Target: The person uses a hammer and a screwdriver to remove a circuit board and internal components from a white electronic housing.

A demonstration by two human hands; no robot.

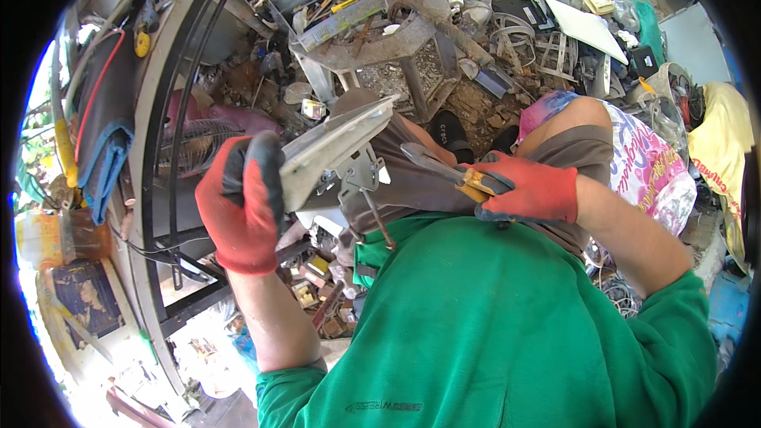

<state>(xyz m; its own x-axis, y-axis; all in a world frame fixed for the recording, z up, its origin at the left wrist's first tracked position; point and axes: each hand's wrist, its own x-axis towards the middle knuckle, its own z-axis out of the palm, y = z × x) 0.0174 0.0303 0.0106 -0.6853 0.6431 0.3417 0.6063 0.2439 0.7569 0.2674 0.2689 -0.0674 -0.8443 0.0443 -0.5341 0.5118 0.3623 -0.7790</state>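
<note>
My left hand (246, 206), in a red and black work glove, grips one end of a long grey channel-shaped piece (329, 147). A bare metal bracket (361, 173) with holes is joined to its underside, and a thin rusty rod (379, 218) hangs from the bracket. My right hand (529, 190), gloved alike, is closed around the yellow-orange handles of pliers (428, 160). Their jaws point left toward the bracket, apart from it, and look pressed together. Both hands are above my lap.
Ahead stands a worn grey stool (408, 46) bearing an open grey tool tray (317, 33) with hand tools. A dark metal frame (149, 150) rises close on my left. Scrap parts (515, 12) lie heaped beyond my knees, and a yellow bag (717, 139) is at far right.
</note>
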